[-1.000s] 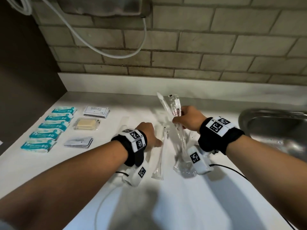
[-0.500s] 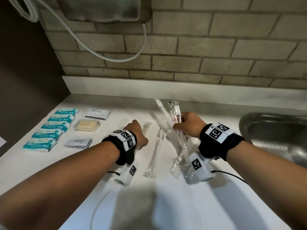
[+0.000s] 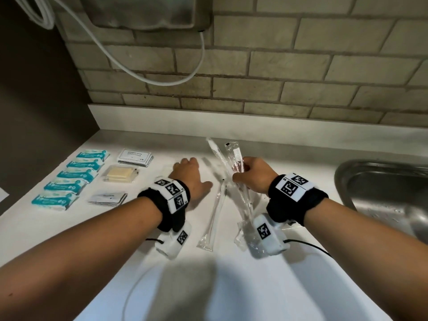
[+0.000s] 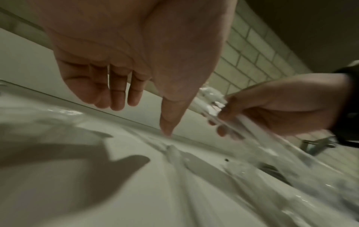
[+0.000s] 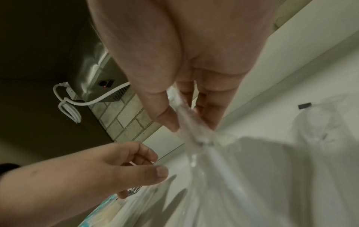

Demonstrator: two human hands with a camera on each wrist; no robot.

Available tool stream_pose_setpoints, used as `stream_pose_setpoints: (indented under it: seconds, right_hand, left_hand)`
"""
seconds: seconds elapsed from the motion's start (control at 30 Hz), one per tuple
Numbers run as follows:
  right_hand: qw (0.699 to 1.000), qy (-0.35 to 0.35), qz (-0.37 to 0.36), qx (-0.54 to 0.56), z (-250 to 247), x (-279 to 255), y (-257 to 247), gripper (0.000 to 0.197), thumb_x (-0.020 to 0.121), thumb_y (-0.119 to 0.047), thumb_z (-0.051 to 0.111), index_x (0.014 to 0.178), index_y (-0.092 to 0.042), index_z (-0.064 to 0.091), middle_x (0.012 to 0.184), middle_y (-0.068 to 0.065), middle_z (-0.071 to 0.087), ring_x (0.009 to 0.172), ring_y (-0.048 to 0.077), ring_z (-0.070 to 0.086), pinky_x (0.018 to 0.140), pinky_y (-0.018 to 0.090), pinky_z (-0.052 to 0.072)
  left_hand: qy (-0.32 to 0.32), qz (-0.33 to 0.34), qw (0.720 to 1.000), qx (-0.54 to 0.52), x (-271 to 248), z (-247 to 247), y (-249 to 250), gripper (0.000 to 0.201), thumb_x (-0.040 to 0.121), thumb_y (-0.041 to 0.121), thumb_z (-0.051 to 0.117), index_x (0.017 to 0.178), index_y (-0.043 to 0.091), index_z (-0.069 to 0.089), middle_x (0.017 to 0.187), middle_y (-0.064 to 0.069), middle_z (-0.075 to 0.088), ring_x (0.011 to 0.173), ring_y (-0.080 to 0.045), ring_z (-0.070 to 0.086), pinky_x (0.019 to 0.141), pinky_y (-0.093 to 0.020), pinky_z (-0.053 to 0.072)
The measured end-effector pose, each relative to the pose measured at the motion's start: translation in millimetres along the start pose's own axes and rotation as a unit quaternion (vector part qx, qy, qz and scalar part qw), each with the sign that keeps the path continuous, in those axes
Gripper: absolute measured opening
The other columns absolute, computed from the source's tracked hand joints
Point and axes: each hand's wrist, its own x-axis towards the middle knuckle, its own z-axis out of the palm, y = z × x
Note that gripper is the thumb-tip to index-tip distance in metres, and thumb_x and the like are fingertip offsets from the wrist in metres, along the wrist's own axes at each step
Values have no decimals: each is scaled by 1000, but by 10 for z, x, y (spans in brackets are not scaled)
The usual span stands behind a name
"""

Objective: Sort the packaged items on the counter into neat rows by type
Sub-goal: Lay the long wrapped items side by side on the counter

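black wristbands (image 3: 297,200), white marker tags, wrist cameras (image 3: 268,237)

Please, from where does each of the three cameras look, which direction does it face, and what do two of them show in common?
Head: worn on the head, facing forward and down at the counter; both forearms, left hand, right hand.
Left wrist: under the left wrist, facing along the open palm toward the brick wall.
Right wrist: under the right wrist, facing along fingers pinching wrapped toothbrushes.
Shared: each wrist view shows the other hand.
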Motion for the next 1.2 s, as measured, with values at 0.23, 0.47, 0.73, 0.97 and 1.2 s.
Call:
stream_pose_setpoints:
  seconds: [0.23, 0.47, 0.73, 0.97, 1.2]
  right_hand:
    - [998, 26, 18, 47, -95, -78, 49, 19, 82, -5, 59, 98, -10, 50, 72, 7, 58, 57, 22, 53, 60, 28, 44]
    - [997, 57, 44, 40, -330, -303, 160, 18, 82, -11, 60, 68, -14, 48, 64, 4, 51, 58, 22, 47, 58, 29, 38]
    - [981, 119, 67, 135, -568, -516, 294, 8, 85, -9, 56, 91, -10, 51, 77, 8, 62, 76, 34, 70, 68, 41, 55]
    - [974, 163, 74, 140, -757, -668, 388, 6, 85, -7, 55, 90, -9, 52, 78, 11, 64, 58, 27, 64, 53, 32, 48]
    - [968, 178, 99, 144, -721, -590, 463, 19, 83, -8, 54, 101, -2, 51, 78, 12, 62, 46, 20, 58, 40, 23, 42]
  left_hand:
    - [-151, 34, 987, 45, -355, 264, 367, 59, 81, 50, 67, 123, 12, 49, 119, -6, 58, 103, -26, 59, 82, -34, 50]
    - [-113, 12, 993, 24, -353, 134, 461, 32, 96, 26, 46, 115, 3, 57, 118, -17, 63, 105, -33, 61, 74, -30, 44]
    - [-154, 95, 981, -70, -423, 187, 821, 30, 92, 35, 51, 110, 11, 45, 101, -5, 55, 86, -22, 53, 68, -31, 39]
    - [-167, 204, 961, 78, -480, 449, 1082, 52, 72, 50, 75, 107, 16, 58, 98, -1, 63, 87, -23, 59, 71, -28, 46]
    - [-109, 199, 973, 50, -387, 319, 1007, 28, 85, 34, 68, 97, 9, 63, 99, -7, 65, 90, -25, 61, 71, -30, 45]
